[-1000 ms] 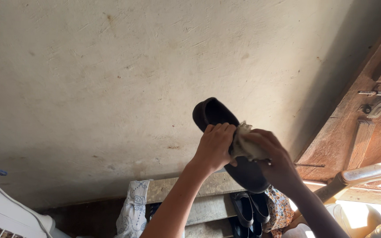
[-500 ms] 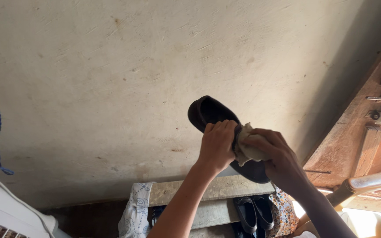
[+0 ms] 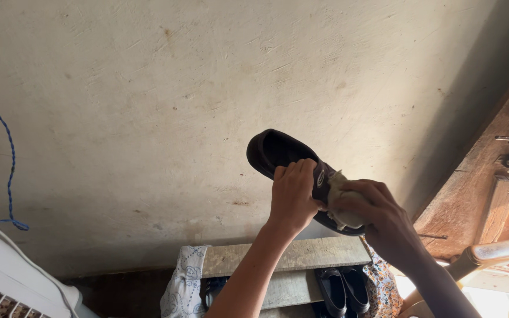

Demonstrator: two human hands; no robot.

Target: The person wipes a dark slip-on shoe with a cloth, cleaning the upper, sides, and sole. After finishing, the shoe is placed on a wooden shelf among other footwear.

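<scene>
Dark shoe [image 3: 278, 152] is clamped in left hand [image 3: 293, 194]; pale cloth [image 3: 343, 203] is clutched in right hand [image 3: 378, 221]. Since a second ago, cloth has been slid further along the shoe's side, so wiping is judged ongoing.

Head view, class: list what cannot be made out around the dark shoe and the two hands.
- Dark shoe: its toe end is hidden by the right hand and pale cloth.
- Shoe's side: partly covered by the left hand.
- Black shoes on the wooden shelf: cut off by the bottom edge.
</scene>
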